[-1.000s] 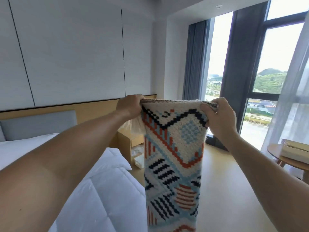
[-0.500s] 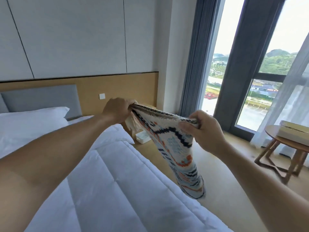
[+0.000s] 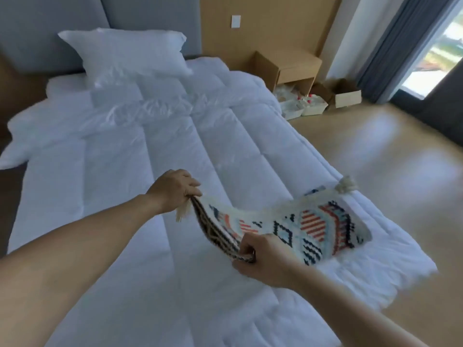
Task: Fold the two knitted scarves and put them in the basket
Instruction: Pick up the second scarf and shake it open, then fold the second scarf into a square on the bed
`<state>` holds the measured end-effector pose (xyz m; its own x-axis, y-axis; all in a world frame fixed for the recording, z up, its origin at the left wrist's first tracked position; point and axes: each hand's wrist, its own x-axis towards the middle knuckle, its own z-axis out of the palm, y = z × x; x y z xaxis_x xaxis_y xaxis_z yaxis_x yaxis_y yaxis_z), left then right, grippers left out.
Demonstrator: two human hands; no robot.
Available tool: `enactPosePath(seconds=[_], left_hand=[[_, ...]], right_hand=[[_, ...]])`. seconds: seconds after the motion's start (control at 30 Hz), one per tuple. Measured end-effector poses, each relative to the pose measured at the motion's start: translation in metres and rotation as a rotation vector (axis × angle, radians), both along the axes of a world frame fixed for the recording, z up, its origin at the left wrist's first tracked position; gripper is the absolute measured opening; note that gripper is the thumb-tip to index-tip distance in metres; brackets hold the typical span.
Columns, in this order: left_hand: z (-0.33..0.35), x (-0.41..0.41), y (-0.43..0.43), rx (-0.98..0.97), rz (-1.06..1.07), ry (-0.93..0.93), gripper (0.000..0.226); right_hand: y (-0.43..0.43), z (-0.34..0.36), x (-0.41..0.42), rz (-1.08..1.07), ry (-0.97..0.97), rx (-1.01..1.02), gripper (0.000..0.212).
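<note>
A knitted scarf (image 3: pixel 313 226) with a cream ground and black, orange and light-blue patterns lies partly on the white duvet (image 3: pixel 130 201), its far end with a cream tassel near the bed's right edge. My left hand (image 3: pixel 175 191) pinches one corner of the scarf's near end, lifted a little above the bed. My right hand (image 3: pixel 260 254) grips the other corner of that end, low by the duvet. The scarf looks doubled over. No second scarf and no basket show in this view.
A white pillow (image 3: pixel 125 56) leans on the grey headboard. A wooden nightstand (image 3: pixel 288 68) stands right of the bed, with white trays (image 3: pixel 300 103) and an open cardboard box (image 3: pixel 343 95) on the floor. Wooden floor runs along the bed's right side toward the window.
Both hands have brought the scarf down from chest height onto the bed. My view has swung down from the wall and window to the duvet.
</note>
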<state>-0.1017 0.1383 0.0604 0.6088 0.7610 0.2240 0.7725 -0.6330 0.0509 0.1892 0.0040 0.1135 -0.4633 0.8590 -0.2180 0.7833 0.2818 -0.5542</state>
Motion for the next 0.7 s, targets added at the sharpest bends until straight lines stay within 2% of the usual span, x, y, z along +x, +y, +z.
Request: enactPosePath(seconds=[0.13,0.3,0.5,0.7], left_hand=[[-0.071,-0.047,-0.042,-0.051,0.029,0.007,0.026],[-0.138,-0.081,-0.072,-0.175,0.112,-0.003,0.041],[-0.177,-0.134,-0.100,-0.138,0.038,0.106,0.042],[-0.203,-0.179,-0.126,-0.126,0.046,0.239,0.038]], right_hand=[[-0.026,-0.071,-0.055,0.070,0.004,-0.147,0.016],[-0.055,-0.148,-0.114,0.158,0.016,-0.286,0.018],[-0.084,-0.214,-0.181,0.204,0.004,-0.398,0.016],[-0.105,-0.246,-0.232,0.234,-0.026,-0.456,0.016]])
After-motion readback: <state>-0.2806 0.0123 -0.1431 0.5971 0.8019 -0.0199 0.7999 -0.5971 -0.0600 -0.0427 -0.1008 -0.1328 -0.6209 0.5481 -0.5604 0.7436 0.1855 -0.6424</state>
